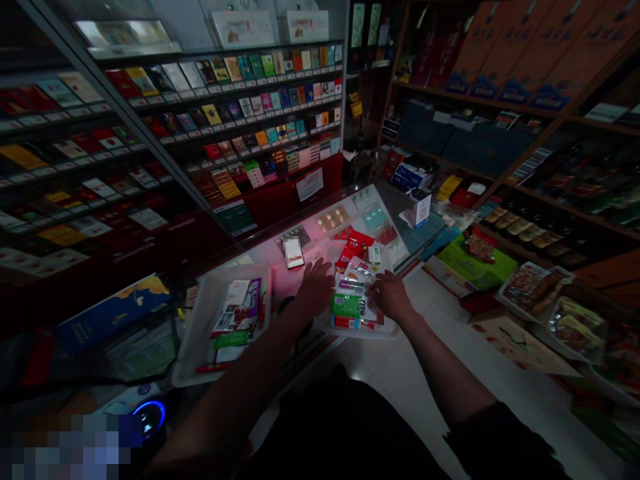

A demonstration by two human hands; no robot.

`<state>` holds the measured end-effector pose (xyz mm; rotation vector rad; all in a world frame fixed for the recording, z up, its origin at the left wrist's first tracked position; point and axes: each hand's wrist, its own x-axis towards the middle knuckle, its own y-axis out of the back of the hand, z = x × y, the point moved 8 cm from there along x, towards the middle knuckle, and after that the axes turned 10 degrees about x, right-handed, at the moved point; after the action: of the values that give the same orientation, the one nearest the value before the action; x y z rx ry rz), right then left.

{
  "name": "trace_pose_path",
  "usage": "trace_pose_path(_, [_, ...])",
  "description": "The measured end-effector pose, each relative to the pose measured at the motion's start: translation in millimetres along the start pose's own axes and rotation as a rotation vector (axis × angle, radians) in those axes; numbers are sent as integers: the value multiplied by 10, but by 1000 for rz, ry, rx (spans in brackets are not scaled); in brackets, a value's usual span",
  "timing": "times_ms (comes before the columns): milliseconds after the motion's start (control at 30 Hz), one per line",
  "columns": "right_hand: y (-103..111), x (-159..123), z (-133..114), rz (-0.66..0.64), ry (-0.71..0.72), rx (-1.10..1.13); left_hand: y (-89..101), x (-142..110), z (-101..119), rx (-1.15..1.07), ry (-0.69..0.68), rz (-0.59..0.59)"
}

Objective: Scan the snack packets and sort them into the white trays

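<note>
Left hand [314, 288] spreading its fingers wide on the lit glass display counter [380, 200], right hand [391, 297] curling its fingers against bright snack packets [350, 293], grip unclear, packets lying in a white plastic tray [393, 330], cigarette-lined shelves [225, 87] rising upper left, wooden shelving [500, 100] filling upper right

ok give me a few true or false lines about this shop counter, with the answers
The right hand rests at a white plastic tray of packaged goods: true.
The left hand grips a red foil packet: false, it lies flat on the glass display counter, holding nothing visible.
Only one tray stands there: false, a second white plastic tray lies left of the left hand.
Brightly coloured cigarette packs line tiered shelves on the left: true.
</note>
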<state>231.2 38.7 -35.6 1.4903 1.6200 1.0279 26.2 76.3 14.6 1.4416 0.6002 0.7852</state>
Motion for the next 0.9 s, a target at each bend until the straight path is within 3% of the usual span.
trace_pose_path(200, [154,70,-219,105,73,18,323,-178,42,-38,21,31])
trace_pose_path(367, [285,113,-563,149,104,54,515,-418,-105,-112,72,87])
trace_pose_path(667, [141,183,-1255,207,163,101,629,-1165,-793,-161,251,119])
trace_pose_path(900, [-75,165,-1833,185,207,166,585,-1808,-1456,-161,376,40])
